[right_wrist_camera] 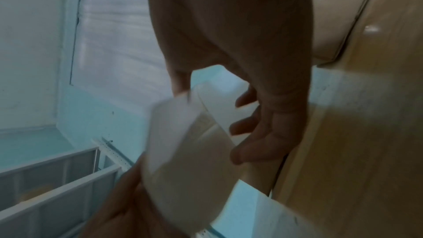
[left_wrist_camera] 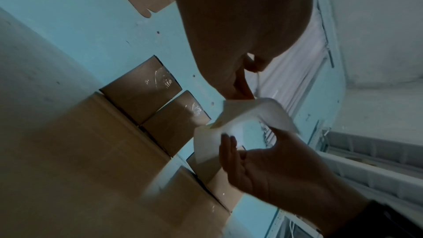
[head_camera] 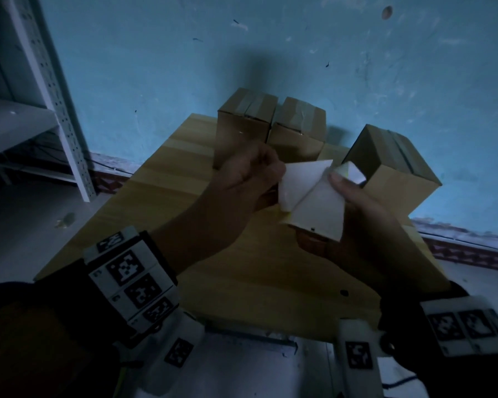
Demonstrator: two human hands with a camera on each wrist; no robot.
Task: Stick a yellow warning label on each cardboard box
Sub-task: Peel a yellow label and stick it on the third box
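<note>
Both hands hold a white label sheet (head_camera: 314, 202) above the wooden table (head_camera: 184, 179); a thin yellow edge shows at its bottom and top right. My left hand (head_camera: 272, 172) pinches a white flap of the sheet at its left side. My right hand (head_camera: 341, 183) grips the sheet's right part, thumb on top. From the left wrist the sheet (left_wrist_camera: 231, 120) curls between the two hands; in the right wrist view it (right_wrist_camera: 190, 144) is blurred. Three taped cardboard boxes stand beyond: two side by side at the back (head_camera: 245, 122) (head_camera: 298, 130), one to the right (head_camera: 394, 162). No label shows on their visible faces.
A blue wall (head_camera: 184, 58) rises right behind the boxes. A grey metal shelf rack (head_camera: 55, 90) stands at the left on the floor. The table's near half (head_camera: 270, 282) is bare wood under my forearms.
</note>
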